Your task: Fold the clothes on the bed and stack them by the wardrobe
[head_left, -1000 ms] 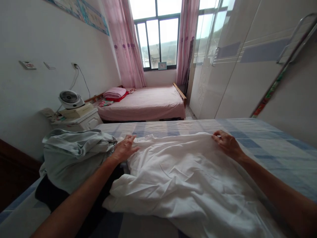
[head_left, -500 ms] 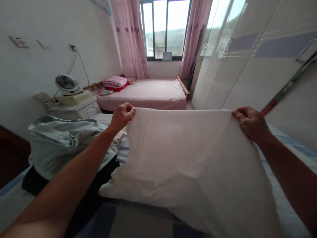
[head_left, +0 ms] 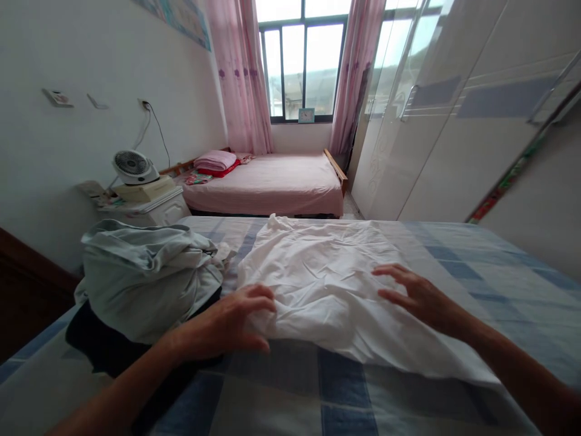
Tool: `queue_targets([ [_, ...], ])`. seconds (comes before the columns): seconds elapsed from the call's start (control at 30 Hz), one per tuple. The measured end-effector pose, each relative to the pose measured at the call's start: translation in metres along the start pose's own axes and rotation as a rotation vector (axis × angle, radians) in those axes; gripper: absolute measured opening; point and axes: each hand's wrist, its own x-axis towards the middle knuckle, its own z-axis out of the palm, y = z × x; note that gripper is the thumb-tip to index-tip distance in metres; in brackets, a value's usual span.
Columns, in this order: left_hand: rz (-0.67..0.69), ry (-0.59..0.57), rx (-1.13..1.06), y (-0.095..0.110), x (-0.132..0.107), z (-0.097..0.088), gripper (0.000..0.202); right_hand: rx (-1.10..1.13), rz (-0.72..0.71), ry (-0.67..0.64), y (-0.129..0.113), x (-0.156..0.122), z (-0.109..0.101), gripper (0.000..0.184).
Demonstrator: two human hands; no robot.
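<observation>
A thin white cloth garment, perhaps a shirt, lies spread and wrinkled on a bed with a blue-and-white checked sheet. At its near left edge is my left hand, fingers apart and curved, holding nothing. Over the right part of the cloth my right hand has its fingers spread, also with nothing in them. Whether either hand touches the cloth I cannot tell. Left of the white garment rests a heap of pale grey-green clothing, with a black garment under it.
Beyond the checked bed is a second bed with a pink sheet and a folded pink quilt. A white fan stands on a box on the bedside cabinet at left. White wardrobe doors line the right side.
Both hands have let go of the white garment, which they held stretched up by its edge. It has come down flat onto the bed, and my hands are lower and open.
</observation>
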Motion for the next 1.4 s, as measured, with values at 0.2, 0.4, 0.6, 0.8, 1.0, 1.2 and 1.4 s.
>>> queue_targets([
  [0.2, -0.115, 0.066, 0.173, -0.012, -0.014, 0.016, 0.021, 0.008, -0.085, -0.260, -0.014, -0.049, 0.013, 0.045],
  [0.4, -0.318, 0.219, -0.035, -0.034, 0.042, -0.004, 0.027, 0.027, 0.086, -0.063, 0.002, -0.020, 0.009, 0.026],
  [0.6, -0.422, 0.714, 0.418, -0.035, 0.077, -0.002, 0.030, 0.087, 0.168, 0.025, 0.006, -0.008, 0.002, 0.036],
  [0.8, -0.025, 0.506, 0.529, -0.019, 0.044, 0.049, 0.023, 0.158, 0.113, -0.157, 0.005, -0.019, 0.009, 0.036],
  [1.0, -0.181, 0.488, 0.442, -0.032, 0.056, 0.065, 0.029, 0.130, 0.082, -0.182, 0.008, -0.017, 0.008, 0.034],
  [1.2, -0.311, 0.620, 0.161, -0.036, 0.057, 0.056, 0.021, -0.102, -0.083, -0.060, -0.012, -0.023, 0.023, 0.046],
  [1.4, -0.457, 0.878, -0.154, -0.036, 0.053, 0.051, 0.021, -0.242, -0.231, -0.027, -0.032, -0.023, 0.041, 0.033],
])
